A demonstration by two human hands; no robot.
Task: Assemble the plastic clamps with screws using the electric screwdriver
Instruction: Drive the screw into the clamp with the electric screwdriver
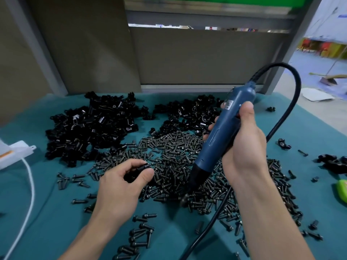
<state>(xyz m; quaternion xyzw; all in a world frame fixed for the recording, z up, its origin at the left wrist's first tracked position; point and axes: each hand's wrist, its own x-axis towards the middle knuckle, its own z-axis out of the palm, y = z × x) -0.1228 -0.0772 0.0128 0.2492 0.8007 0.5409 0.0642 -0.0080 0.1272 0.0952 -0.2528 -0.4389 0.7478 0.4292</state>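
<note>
My right hand [242, 145] grips a blue electric screwdriver [223, 132], tilted with its black tip down over a wide spread of dark screws [174, 152] on the teal table cover [47, 212]. My left hand [120, 186] pinches a small black plastic clamp [139, 170] between thumb and fingers, just left of the screwdriver's tip. Two heaps of black plastic clamps lie behind: a large heap [93, 126] at the left and a smaller heap [189, 113] at the centre.
The screwdriver's black cable [293, 102] loops up and right, then runs toward me across the screws. A white box [16, 154] with a white cord [30, 182] sits at the left edge. Several finished clamps [334, 162] and a green object [342, 190] lie at the right.
</note>
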